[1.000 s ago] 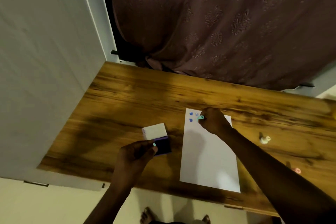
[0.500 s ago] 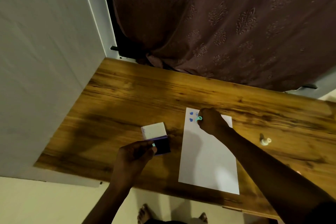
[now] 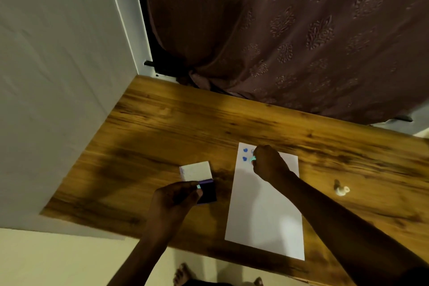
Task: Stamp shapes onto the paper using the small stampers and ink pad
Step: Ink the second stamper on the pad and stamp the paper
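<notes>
Up by the paper's (image 3: 264, 204) far-left corner, my right hand (image 3: 269, 165) pinches a teal stamper (image 3: 252, 159) beside the blue prints (image 3: 245, 154). Left hand (image 3: 174, 199) grips another stamper (image 3: 198, 186), right at the ink pad (image 3: 207, 191).

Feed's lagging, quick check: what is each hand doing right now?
Left hand: closed on the ink pad.
Right hand: closed on a teal stamper, on the paper.

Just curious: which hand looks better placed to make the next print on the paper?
The right hand. It holds a teal stamper on the paper beside the blue prints. The left hand is at the ink pad.
</notes>
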